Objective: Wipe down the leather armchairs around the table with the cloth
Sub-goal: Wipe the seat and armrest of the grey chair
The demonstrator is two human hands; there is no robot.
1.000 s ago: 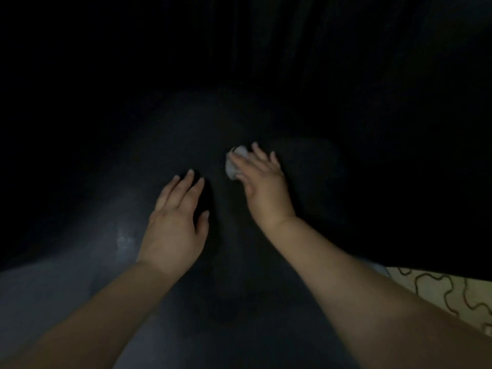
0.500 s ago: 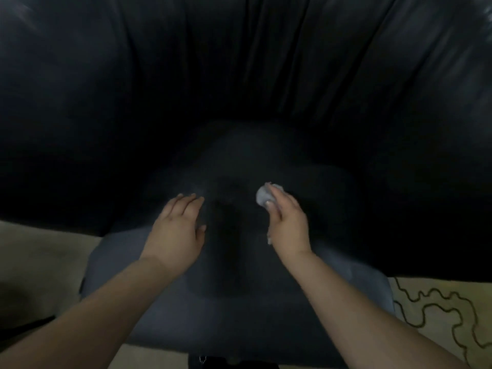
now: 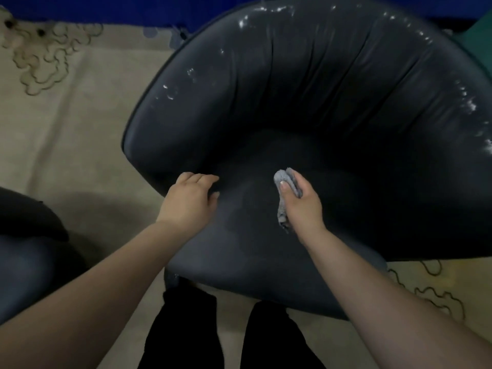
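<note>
A dark leather armchair [image 3: 306,83] with a curved, creased back fills the middle and right of the head view. My right hand [image 3: 300,206] is closed around a bunched grey cloth [image 3: 286,178] above the seat cushion, with a tail of the cloth hanging below the palm. My left hand [image 3: 190,199] rests on the seat's left side by the armrest, fingers together and bent, holding nothing. Whether the cloth touches the leather I cannot tell.
A beige carpet [image 3: 74,123] with a looping line pattern surrounds the chair. Part of a second dark armchair [image 3: 24,235] shows at the left edge. My dark trouser legs [image 3: 186,328] stand right at the seat's front edge. A blue surface [image 3: 106,9] runs along the top.
The view has pulled back and brightened, so the whole chair and carpet now show. My right hand has turned on edge, gripping the cloth. My left hand has slid to the seat's left side.
</note>
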